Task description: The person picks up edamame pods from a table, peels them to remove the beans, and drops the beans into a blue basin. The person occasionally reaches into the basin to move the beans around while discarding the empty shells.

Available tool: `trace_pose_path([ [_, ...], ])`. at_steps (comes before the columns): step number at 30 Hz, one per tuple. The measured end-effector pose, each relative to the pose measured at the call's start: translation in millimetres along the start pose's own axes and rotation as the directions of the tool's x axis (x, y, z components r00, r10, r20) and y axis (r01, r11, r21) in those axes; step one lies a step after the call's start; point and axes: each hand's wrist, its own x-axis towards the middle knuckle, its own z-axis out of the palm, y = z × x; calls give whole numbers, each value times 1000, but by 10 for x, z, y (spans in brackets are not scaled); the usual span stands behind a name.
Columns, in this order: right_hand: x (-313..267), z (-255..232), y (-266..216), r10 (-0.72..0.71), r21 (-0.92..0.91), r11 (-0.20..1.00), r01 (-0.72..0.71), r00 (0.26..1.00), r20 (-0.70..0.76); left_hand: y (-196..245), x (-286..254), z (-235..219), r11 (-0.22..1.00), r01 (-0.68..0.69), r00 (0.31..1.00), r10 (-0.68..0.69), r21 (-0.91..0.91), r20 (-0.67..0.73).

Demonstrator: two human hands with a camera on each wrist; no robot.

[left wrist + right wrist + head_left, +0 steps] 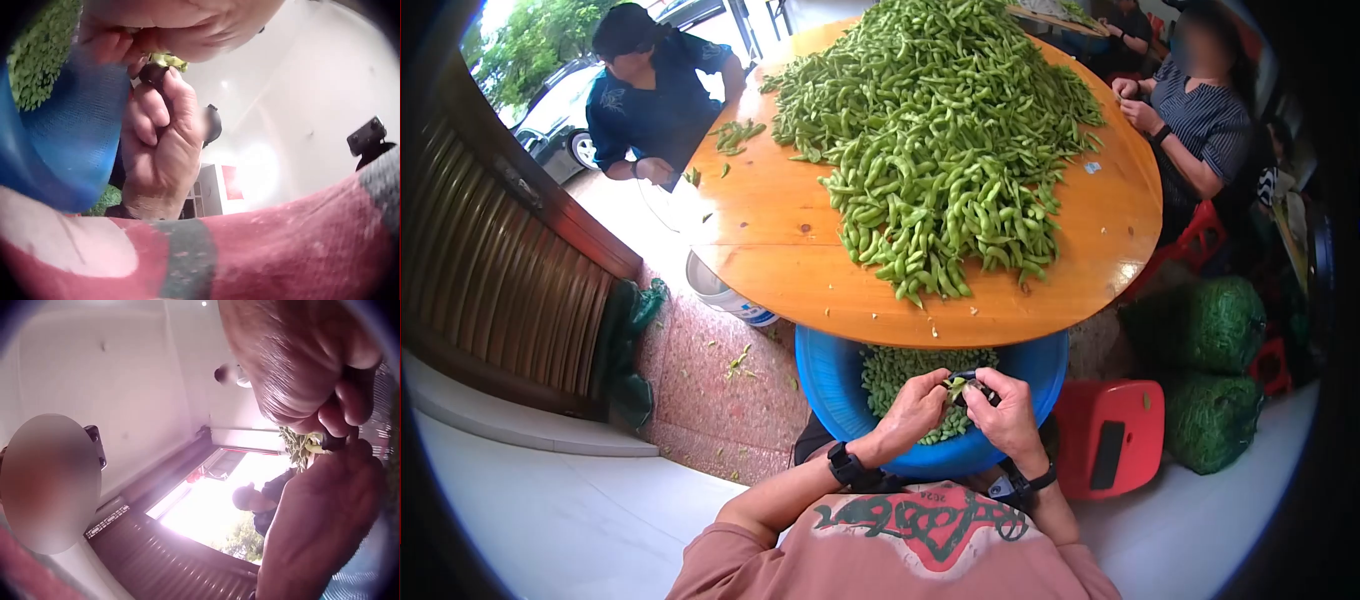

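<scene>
Both hands meet over a blue basin (818,395) that holds loose shelled green beans (882,378). The left hand (918,408) pinches a green soybean pod (956,387) from one side, while the right hand (1006,410) grips it from the other with curled fingers. Something dark (153,74) shows at the fingertips beside the pod in the left wrist view; its kind I cannot tell. Seen from the right wrist, the two hands' fingertips come together at the pod, and the fingers hide much of it.
A large heap of soybean pods (940,130) covers much of the round wooden table (750,240) ahead. At right are a red stool (1145,430) and stuffed green net sacks (1200,325). A white bucket (715,285) stands left under the table edge. Other people sit around it.
</scene>
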Motion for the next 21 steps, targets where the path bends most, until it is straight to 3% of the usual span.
trace_pose_path([
  [1, -4, -4, 8, 2, -22, 1000, -2, 1000, -2, -12, -6, -1, 1000, 17, 1000, -17, -3, 4],
  [2, 4, -14, 4, 8, -43, 999, -8, 1000, -8, 5, -9, 4, 953, -117, 992, 126, 280, -14],
  [3, 2, -3, -117, -80, -85, 993, 77, 996, -35, 46, -7, 25, 809, -235, 963, 267, 538, 19],
  [6, -6, -55, -184, -237, -257, 943, 211, 968, -77, 123, -22, 130, 705, -363, 913, 400, 610, 81],
  [8, 1, -93, -165, -246, -256, 945, 205, 959, -139, 258, -19, 168, 704, -349, 932, 328, 618, 152],
  [10, 13, -132, -117, -142, -108, 986, 124, 973, -183, 377, -40, 208, 705, -291, 954, 168, 646, 247],
  [12, -26, -283, -97, 146, 146, 981, -128, 983, -114, 396, -84, 202, 685, -284, 951, 112, 671, 287],
  [14, -128, -533, -293, 187, 103, 981, -166, 949, -254, 348, -148, 116, 399, -393, 913, 59, 828, 405],
  [15, -192, -710, -256, 112, -4, 993, -120, 938, -328, 257, -106, -15, 201, -507, 861, 76, 838, 503],
  [16, -264, -903, -210, 27, -114, 990, -77, 919, -394, 315, -108, -83, 197, -502, 864, 77, 842, 497],
  [18, -469, -1230, -390, 96, -483, 843, -238, 949, -300, 526, -2, -218, 135, -645, 740, 356, 752, 571],
  [20, -609, -1414, -176, 72, -681, 654, -329, 923, -377, 903, -15, -149, 90, -493, 781, 483, 865, 395],
  [21, -623, -1415, -224, 90, -652, 670, -356, 910, -404, 1016, 64, -164, -6, -432, 730, 585, 902, 354],
])
